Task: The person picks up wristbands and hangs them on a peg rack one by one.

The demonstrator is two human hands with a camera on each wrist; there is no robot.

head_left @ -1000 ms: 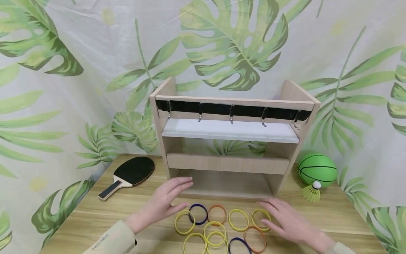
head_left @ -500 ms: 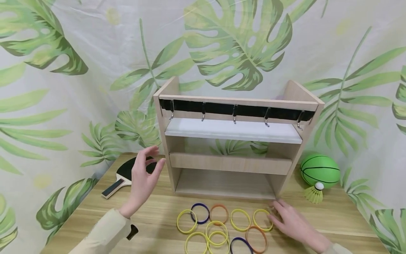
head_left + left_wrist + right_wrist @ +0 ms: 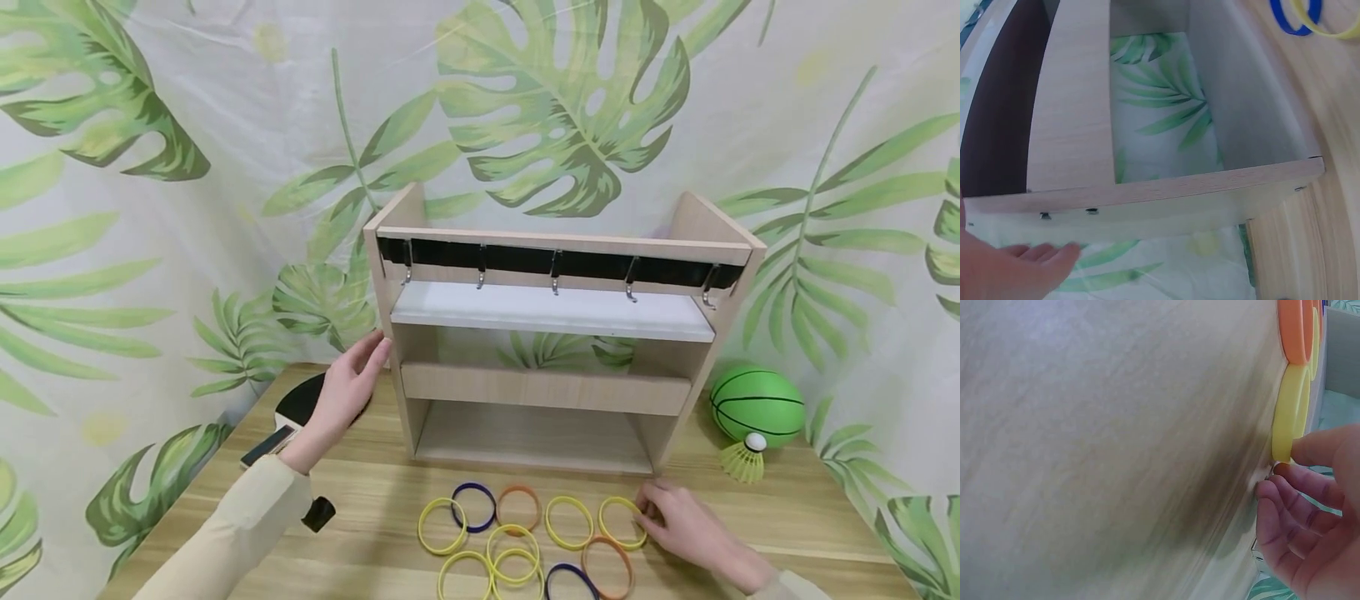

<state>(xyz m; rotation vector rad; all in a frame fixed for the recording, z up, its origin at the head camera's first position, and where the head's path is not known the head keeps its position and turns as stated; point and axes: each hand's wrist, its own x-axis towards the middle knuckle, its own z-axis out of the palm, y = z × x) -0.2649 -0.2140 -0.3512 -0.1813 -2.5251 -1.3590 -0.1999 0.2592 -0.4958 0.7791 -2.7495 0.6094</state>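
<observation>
A wooden rack [image 3: 547, 387] with a black strip and several metal hooks [image 3: 556, 275] stands on the table. My left hand [image 3: 345, 392] is at its left side panel, fingers extended along the outer side and thumb by the front edge; how firmly they touch is hidden. The left wrist view shows that hand [image 3: 1022, 265] beside the panel [image 3: 1147, 203]. At the front right, my right hand [image 3: 686, 521] pinches the right edge of a yellow ring [image 3: 621, 500] between thumb and forefinger. In the right wrist view this ring [image 3: 1289, 415] lies flat on the table.
Several yellow, orange [image 3: 607, 567] and blue rings [image 3: 473, 485] lie in front of the rack, some overlapping. A table tennis bat [image 3: 300, 400] is partly behind my left arm. A green ball [image 3: 757, 404] and a yellow shuttlecock [image 3: 742, 460] sit at right.
My left hand has moved from over the rings up and left to the rack's side panel. My right hand has shifted slightly right, its fingers closing at the yellow ring's edge.
</observation>
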